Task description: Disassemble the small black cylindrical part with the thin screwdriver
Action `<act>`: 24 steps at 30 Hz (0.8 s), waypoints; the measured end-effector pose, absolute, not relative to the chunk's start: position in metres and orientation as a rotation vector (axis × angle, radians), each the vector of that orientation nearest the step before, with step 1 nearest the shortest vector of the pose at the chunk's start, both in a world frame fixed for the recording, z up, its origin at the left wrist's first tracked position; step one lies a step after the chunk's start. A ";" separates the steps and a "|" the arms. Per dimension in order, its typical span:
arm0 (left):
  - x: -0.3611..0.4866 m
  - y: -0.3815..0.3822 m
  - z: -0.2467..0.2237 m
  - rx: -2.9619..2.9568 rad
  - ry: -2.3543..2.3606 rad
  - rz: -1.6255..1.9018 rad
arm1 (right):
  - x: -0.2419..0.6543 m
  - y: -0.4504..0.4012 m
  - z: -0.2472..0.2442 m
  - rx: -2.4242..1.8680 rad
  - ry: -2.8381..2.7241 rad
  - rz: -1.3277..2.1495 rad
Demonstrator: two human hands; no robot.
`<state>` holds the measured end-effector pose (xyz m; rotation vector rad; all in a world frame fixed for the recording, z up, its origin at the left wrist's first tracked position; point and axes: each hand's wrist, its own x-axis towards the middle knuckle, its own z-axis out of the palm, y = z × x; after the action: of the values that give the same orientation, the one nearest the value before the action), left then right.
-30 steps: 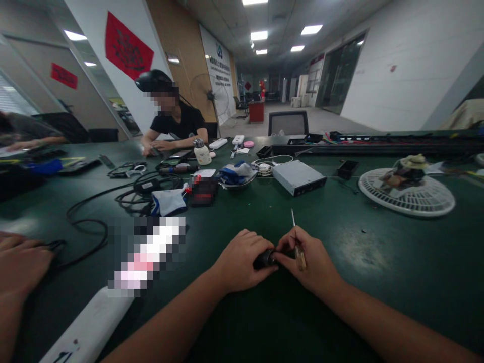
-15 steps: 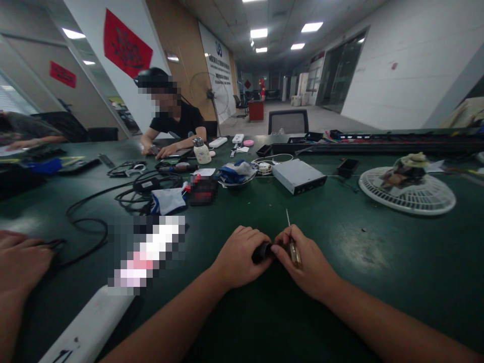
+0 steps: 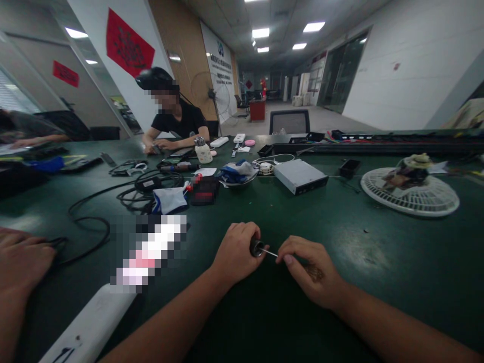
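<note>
My left hand (image 3: 236, 254) grips a small black cylindrical part (image 3: 257, 247) with a round open end facing right. My right hand (image 3: 312, 269) is closed around a screwdriver (image 3: 313, 273), whose handle is mostly hidden by the fingers. Its thin steel shaft runs level to the left and meets the open end of the black part. Both hands are held just above the dark green table (image 3: 363, 282).
A co-worker's hand (image 3: 20, 262) rests at lower left, beside a long white object (image 3: 88, 322) and a pixelated item (image 3: 147, 252). Black cables (image 3: 145, 194), a grey metal drive box (image 3: 300, 176) and a white fan guard (image 3: 410, 194) lie farther along the table.
The screwdriver has swung from pointing away from me to lying level, with its shaft now reaching the black part. My right hand has rotated and moved slightly right.
</note>
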<state>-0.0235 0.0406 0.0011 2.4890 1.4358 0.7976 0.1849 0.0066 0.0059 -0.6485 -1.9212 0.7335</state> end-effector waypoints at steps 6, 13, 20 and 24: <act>-0.024 0.041 0.001 2.508 1.392 0.804 | 0.184 0.007 0.006 -0.632 -2.005 0.744; -0.024 0.041 0.001 2.527 1.366 0.775 | 0.185 0.007 0.006 -0.664 -1.956 0.679; -0.023 0.040 0.003 2.536 1.366 0.772 | 0.184 0.007 0.005 -0.655 -1.985 0.653; -0.023 0.040 0.003 2.541 1.366 0.771 | 0.184 0.008 0.006 -0.635 -1.987 0.680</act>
<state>-0.0229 0.0400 0.0029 2.5408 1.3663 0.7709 0.1837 0.0075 0.0057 -0.6354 -1.9874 0.6803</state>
